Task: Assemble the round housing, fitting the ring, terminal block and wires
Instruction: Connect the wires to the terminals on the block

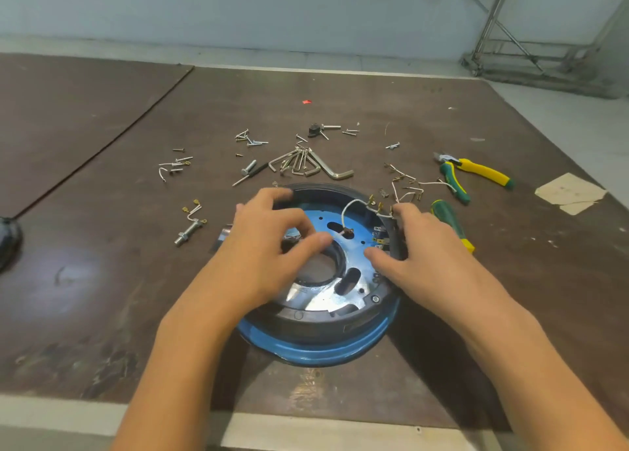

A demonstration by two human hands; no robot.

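The round housing (323, 352) lies flat near the table's front, with a blue outer rim and a shiny blue-tinted plate inside. A black ring (313, 317) sits within the rim. My left hand (265, 256) lies over the housing's left side, index finger hooked on the ring's far edge, other fingers curled, thumb tip close to a wire's terminal end. My right hand (429, 256) pinches the black terminal block (394, 243) at the right edge, fingers behind it and thumb on the plate. A white wire (350, 203) arcs from the plate up to the block.
Behind the housing lie hex keys (306, 164), scattered screws (248, 137) and loose terminal wires (408, 185). Yellow-green pliers (476, 171) and a green screwdriver (449, 219) are to the right. A bolt with a wire (189, 229) lies left. The table edge (306, 426) is near.
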